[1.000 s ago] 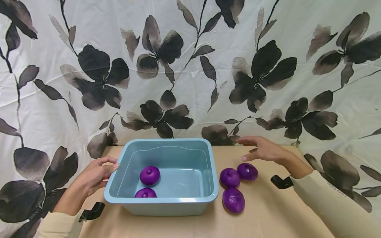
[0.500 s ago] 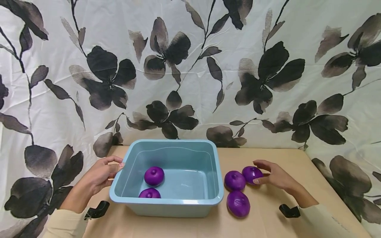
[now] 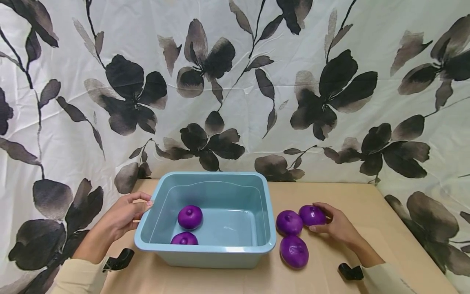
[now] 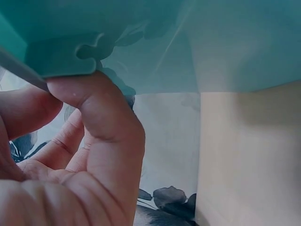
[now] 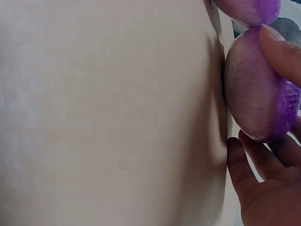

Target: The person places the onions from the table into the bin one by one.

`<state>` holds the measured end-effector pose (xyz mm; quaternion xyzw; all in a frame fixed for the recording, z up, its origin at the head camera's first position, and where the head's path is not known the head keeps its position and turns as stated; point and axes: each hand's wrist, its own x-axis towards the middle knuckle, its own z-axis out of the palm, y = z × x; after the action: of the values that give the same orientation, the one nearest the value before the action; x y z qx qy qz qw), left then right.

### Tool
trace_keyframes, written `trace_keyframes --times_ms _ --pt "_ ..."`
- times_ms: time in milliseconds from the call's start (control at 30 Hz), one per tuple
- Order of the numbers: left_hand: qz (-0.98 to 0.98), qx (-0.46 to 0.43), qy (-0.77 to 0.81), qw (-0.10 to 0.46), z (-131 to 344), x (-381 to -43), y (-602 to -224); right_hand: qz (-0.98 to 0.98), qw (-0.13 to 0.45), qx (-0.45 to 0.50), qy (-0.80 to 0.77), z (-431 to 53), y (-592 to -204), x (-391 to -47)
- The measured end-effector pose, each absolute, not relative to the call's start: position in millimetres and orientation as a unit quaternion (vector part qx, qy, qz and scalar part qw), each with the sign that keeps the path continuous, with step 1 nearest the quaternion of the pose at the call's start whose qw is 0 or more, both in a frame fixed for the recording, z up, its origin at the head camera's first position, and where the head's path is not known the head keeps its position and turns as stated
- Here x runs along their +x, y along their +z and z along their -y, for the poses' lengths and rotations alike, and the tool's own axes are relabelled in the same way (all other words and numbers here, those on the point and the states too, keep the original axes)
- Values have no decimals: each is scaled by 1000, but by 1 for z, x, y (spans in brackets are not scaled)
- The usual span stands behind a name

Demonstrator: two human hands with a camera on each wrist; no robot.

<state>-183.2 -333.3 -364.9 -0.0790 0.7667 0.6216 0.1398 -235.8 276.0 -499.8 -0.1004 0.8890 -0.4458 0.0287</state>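
Note:
My left hand [image 3: 123,216] pinches the left rim of a light blue plastic bin [image 3: 205,249] between thumb and finger. The left wrist view shows the thumb and a bent finger [image 4: 113,117] at the bin's lip. My right hand [image 3: 339,224] holds the far right purple onion [image 3: 311,215], thumb on one side and fingers on the other, on the table. In the right wrist view this onion [image 5: 254,84] touches another one. Beside it sit two more purple onions, one [image 3: 289,223] behind and one [image 3: 294,252] nearer. Inside the bin lie two onions, one [image 3: 190,217] fully visible.
A tan tabletop [image 3: 330,269] carries the bin and the loose onions. Behind it hangs a white cloth [image 3: 257,114] with dark flowers. Black wrist mounts stick out at both sleeves [image 3: 78,277]. The bin's front wall partly hides the nearer onion [image 3: 185,238] inside.
My right hand has come down from above the table onto the far right onion, and its fingers have closed round it. The left hand keeps its pinch on the bin's rim. The view has shifted slightly.

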Motion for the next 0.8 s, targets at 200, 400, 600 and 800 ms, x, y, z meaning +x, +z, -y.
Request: trace_keyframes --times_ms 200,400,600,800 --pt "-767 -82 621 137 332 -183 -364 -885 26 -94 -454 -275 -500 -238" --pt "-769 -85 619 134 328 -183 -364 -885 25 -95 -455 -280 -500 -243" --pt "-773 -90 615 129 325 -184 -363 -885 25 -97 -456 -285 -495 -247" --pt "-777 -93 610 127 323 -185 -364 -891 20 -101 -442 -289 -487 -251"
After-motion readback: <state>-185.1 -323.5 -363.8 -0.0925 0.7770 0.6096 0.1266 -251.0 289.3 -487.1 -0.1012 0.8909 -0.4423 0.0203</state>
